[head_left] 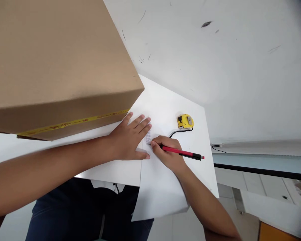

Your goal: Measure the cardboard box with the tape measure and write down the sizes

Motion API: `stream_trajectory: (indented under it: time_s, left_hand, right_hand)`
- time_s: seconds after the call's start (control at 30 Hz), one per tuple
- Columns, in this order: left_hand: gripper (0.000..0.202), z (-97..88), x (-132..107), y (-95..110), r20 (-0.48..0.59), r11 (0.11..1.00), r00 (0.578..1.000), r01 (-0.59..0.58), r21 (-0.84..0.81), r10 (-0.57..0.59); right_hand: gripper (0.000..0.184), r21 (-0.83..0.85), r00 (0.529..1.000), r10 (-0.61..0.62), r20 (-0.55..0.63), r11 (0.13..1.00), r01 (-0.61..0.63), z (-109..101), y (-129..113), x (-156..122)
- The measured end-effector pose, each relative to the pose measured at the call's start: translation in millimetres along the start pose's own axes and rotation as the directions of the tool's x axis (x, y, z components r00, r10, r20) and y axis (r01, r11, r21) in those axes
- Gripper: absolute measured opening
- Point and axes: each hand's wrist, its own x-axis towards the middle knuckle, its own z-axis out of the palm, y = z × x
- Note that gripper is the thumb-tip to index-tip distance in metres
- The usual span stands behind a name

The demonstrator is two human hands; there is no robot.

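A sheet of white paper (160,187) lies on the white table, its near end hanging over the edge. My left hand (129,139) rests flat on the paper's left side with the fingers spread. Small handwritten lines run down the paper just right of those fingertips. My right hand (168,152) is closed around a red and black mechanical pencil (182,152), whose tip meets the paper at the bottom of the writing. Beyond that hand sits a yellow tape measure (185,121) with a black wrist strap.
A large cardboard box (65,60) with yellow printed tape along its side stands on the left of the white table (200,134). A scuffed white wall (228,67) rises behind the table. My legs are under the near edge.
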Motion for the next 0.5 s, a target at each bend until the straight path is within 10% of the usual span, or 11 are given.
stream_trajectory:
  time_s: [0.5]
  left_hand:
    - [0.1, -11.1, -1, 5, 0.107, 0.997, 0.994, 0.021, 0.074, -0.029]
  right_hand:
    - [0.02, -0.025, 0.999, -0.044, -0.012, 0.999, 0.043, 2, -4, -3]
